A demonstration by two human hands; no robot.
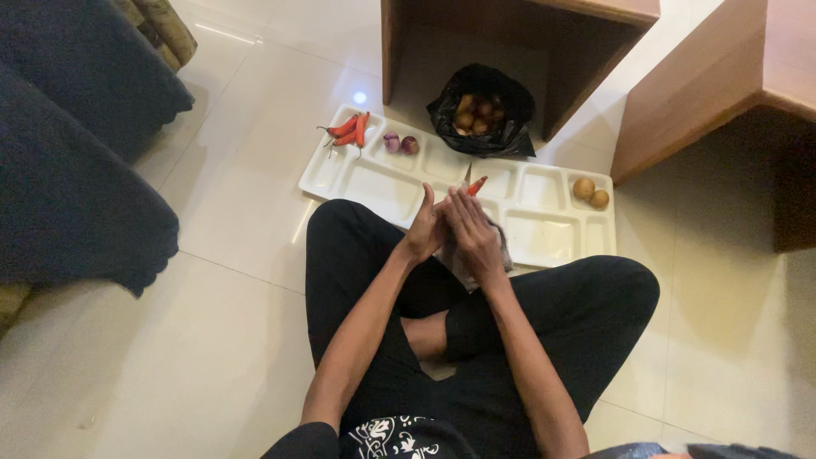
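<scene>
You are sitting cross-legged on the pale glossy tiled floor (229,212), facing two white compartmented plastic trays (544,234) laid end to end just beyond your knees, within easy reach of both arms. Farther off, a crumpled black plastic bag (501,127) of small brown round vegetables is sitting open under the wooden table (544,34), its mouth turned up toward you. On the far left tray, a cluster of red chillies (350,130) and two small purple onions (400,144) are occupying separate compartments, sorted by kind; two round tan potatoes (591,193) are resting in the far right one. Your left hand (425,229) and right hand (472,234) are pressing together over the trays, fingers closing around a single red chilli (477,185) whose tip is poking out above them.
</scene>
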